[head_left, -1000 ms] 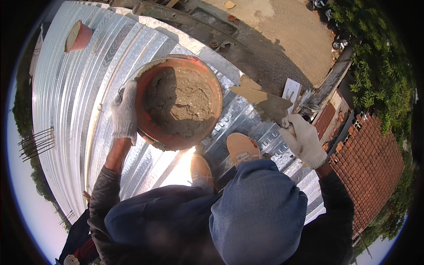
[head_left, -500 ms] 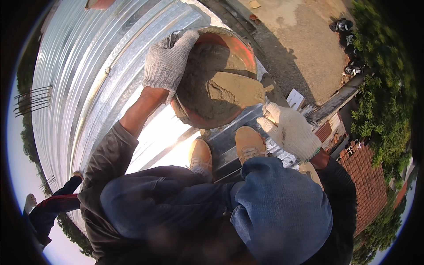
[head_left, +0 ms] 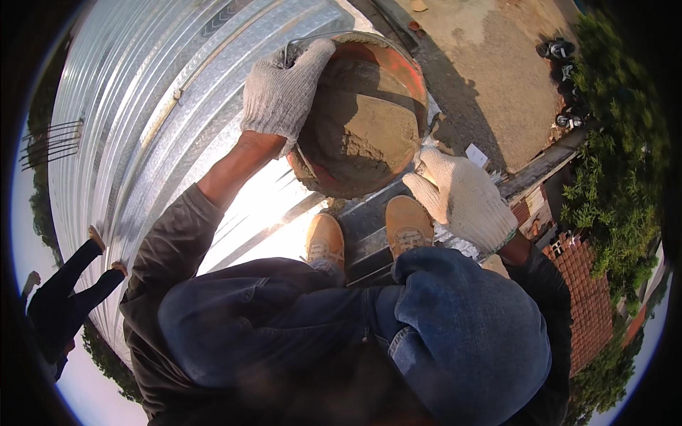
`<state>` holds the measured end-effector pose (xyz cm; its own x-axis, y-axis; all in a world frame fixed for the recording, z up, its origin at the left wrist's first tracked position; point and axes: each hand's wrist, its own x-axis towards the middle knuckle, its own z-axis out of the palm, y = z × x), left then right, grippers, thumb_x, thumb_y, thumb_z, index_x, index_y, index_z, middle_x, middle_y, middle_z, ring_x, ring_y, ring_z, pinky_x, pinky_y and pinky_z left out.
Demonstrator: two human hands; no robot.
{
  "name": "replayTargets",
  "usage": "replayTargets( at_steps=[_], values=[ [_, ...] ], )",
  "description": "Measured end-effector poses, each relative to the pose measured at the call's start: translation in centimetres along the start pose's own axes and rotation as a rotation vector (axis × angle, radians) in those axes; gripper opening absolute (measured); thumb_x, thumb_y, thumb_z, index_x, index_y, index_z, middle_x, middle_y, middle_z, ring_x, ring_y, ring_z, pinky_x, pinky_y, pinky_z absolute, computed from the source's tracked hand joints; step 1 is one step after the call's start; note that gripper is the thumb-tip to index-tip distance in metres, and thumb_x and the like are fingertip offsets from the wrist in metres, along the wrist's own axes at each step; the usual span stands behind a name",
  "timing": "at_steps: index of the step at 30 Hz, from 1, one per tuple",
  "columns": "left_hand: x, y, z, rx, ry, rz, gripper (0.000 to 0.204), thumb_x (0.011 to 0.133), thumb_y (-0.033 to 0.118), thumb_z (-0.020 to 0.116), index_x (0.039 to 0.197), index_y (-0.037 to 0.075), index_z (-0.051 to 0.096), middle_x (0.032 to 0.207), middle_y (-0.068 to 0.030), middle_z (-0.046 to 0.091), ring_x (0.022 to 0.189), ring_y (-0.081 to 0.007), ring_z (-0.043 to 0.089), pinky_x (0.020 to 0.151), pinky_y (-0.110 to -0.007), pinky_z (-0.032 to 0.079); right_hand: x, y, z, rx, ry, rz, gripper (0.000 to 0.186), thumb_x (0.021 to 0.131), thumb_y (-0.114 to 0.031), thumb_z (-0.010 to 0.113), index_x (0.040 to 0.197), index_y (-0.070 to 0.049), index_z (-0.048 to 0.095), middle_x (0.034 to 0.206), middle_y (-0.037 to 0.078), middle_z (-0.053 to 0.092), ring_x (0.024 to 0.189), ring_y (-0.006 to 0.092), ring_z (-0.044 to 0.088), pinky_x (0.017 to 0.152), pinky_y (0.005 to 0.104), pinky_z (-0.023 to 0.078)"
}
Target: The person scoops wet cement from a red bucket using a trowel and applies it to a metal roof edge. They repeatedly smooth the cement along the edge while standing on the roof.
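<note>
A round reddish bucket (head_left: 403,65) of wet grey mortar (head_left: 334,138) stands tilted on the metal sheeting in front of my feet. My left hand (head_left: 284,92), in a grey knit glove, is closed over the bucket's left rim beside its wire handle (head_left: 312,37). At the bucket's right side my right hand (head_left: 465,192), in a pale knit glove, is closed around the handle of a trowel. The mortar-coated trowel blade (head_left: 387,128) reaches into the bucket, over the mortar. Its handle is mostly hidden by the glove.
Corrugated metal roofing (head_left: 142,92) stretches away to the left, where another person (head_left: 64,291) stands. My shoes (head_left: 408,220) are just below the bucket. Beyond the roof edge lie a concrete yard (head_left: 497,78), parked motorbikes (head_left: 558,50), trees (head_left: 614,142) and a tiled roof (head_left: 582,298).
The bucket and both hands sit slightly higher and farther right in view. The trowel blade has shifted within the bucket. The other person at left has changed position.
</note>
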<state>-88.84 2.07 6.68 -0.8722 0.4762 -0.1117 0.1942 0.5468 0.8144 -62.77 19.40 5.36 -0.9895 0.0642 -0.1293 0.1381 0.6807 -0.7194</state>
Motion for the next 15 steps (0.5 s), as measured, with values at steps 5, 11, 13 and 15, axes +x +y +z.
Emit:
replayTargets(
  at_steps=[5, 11, 13, 15],
  values=[
    [0.1, 0.7, 0.3, 0.005, -0.014, -0.040, 0.052, 0.104, 0.051, 0.078, 0.112, 0.001, 0.085, 0.091, -0.0090, 0.082, 0.084, -0.0146, 0.072, 0.081, -0.037, 0.059, 0.6, -0.5, 2.5, 0.083, -0.152, -0.015, 0.033, 0.107, -0.028, 0.076, 0.124, -0.001, 0.067, 0.104, 0.026, 0.075, 0.099, 0.0477, 0.074, 0.081, 0.0511, 0.059],
    [1.0, -1.2, 0.9, -0.058, -0.012, 0.058, 0.051, 0.106, 0.047, 0.079, 0.117, -0.003, 0.083, 0.097, -0.0084, 0.082, 0.090, -0.0126, 0.070, 0.085, -0.037, 0.058, 0.3, 1.2, 3.1, 0.284, -0.193, -0.133, 0.036, 0.112, -0.034, 0.073, 0.116, 0.001, 0.070, 0.097, 0.023, 0.073, 0.091, 0.0372, 0.073, 0.082, 0.0462, 0.057],
    [1.7, -2.3, -0.2, -0.053, -0.028, 0.064, 0.050, 0.107, 0.044, 0.078, 0.122, -0.004, 0.083, 0.102, -0.0077, 0.082, 0.095, -0.0111, 0.070, 0.088, -0.035, 0.058, 0.2, 1.7, 3.4, 0.433, -0.221, -0.079, 0.039, 0.114, -0.037, 0.071, 0.113, 0.002, 0.072, 0.095, 0.021, 0.073, 0.090, 0.0327, 0.072, 0.082, 0.0455, 0.056],
    [1.8, -2.9, -0.2, -0.191, 0.004, -0.009, 0.042, 0.111, 0.037, 0.077, 0.124, -0.003, 0.083, 0.109, -0.0060, 0.082, 0.100, -0.0112, 0.071, 0.090, -0.032, 0.059, -0.3, 2.0, 3.2, 0.527, -0.194, -0.061, 0.041, 0.115, -0.039, 0.069, 0.113, 0.002, 0.073, 0.094, 0.019, 0.074, 0.089, 0.0300, 0.073, 0.082, 0.0449, 0.056]
  ],
)
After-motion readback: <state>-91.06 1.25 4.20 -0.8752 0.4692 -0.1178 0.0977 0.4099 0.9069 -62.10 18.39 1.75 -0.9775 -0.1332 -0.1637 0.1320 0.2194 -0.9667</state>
